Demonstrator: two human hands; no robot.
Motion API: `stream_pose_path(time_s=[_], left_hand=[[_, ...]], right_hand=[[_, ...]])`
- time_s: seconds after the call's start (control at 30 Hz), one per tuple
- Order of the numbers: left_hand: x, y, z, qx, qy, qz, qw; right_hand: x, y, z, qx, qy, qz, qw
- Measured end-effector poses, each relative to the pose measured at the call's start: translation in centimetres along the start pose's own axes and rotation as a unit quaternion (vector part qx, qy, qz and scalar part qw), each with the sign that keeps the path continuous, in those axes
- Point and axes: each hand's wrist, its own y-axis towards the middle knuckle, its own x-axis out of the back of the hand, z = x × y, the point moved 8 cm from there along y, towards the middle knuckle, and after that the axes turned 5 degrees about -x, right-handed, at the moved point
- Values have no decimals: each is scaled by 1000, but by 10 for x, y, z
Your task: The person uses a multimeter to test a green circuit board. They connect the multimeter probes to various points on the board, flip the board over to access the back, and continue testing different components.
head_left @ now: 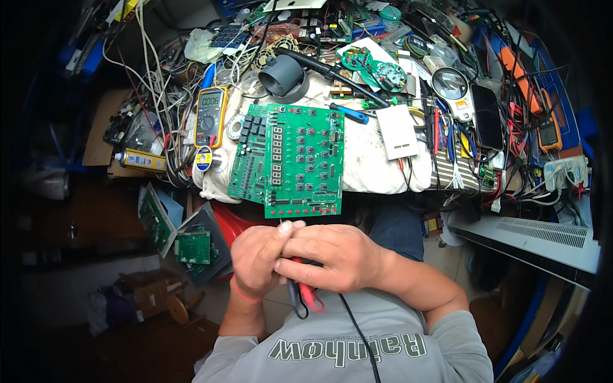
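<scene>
Our fingers (310,249), left and right, curl closed around red and black plastic probes (308,296); the green board (306,162) is rectangular, button-studded.

The cloth-covered workbench (377,175) carries the following, as I see it from the room. Front centre: a green circuit board (319,163), face up, overlaps a second green board (246,171) and projects past the front edge. Left: a yellow multimeter (211,118) stands near a small spool (204,157). Behind the boards: a grey cylindrical part (281,76). Right of the boards: a blue-handled screwdriver (352,113), then a white rectangular panel (397,132). Far right: a magnifier (449,84) and a dark phone (487,118). Rear: heaped components (306,29) and, at left, tangled cables (148,73).
</scene>
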Motion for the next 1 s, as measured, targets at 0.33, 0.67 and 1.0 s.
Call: stream_pose_path(time_s=[0.33,0.67,1.0], left_hand=[[40,-66,56,267,-76,-252,927],[40,-103,58,343,-15,-226,912],[36,-92,54,305,-6,-218,927]], right_hand=[[41,-65,-218,-505,25,-191,841],[29,-65,-257,-456,-81,-133,876],[29,-79,-260,-462,-69,-134,874]])
